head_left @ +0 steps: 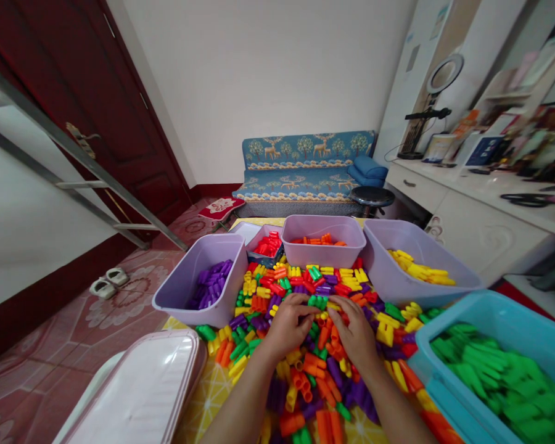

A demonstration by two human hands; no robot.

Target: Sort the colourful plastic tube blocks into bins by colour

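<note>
1. Plastic toy tubes (277, 290) in a dense, jumbled heap at the middle of the yellow-patterned surface (203, 394): short, glossy, ribbed hollow cylinders in red, orange, yellow, green and purple.
2. Left hand (289, 324) bent over the top of the heap, fingers curled down among the tubes, just beside a few green ones; whether closed on any piece, impossible to tell.
3. Right hand (356, 330) close beside the left, fingers spread and arched over yellow and orange tubes, touching them; any grip likewise impossible to tell.
4. Lilac plastic bin (185, 283) at the heap's far left, smooth-walled and rectangular, with purple tubes inside.
5. Small lilac tub (259, 237) just to its right, holding red tubes.
6. Second lilac bin (324, 246) at the far edge of the heap, with a few orange tubes on its floor.
7. Tilted lilac bin (398, 271) to the right, with yellow tubes piled inside.
8. Turquoise plastic bin (490, 308) at the near right, full of green tubes.
9. Pale pink lidded plastic box (143, 388) at the near left, its glossy lid catching the light, beside the surface's edge.
</note>
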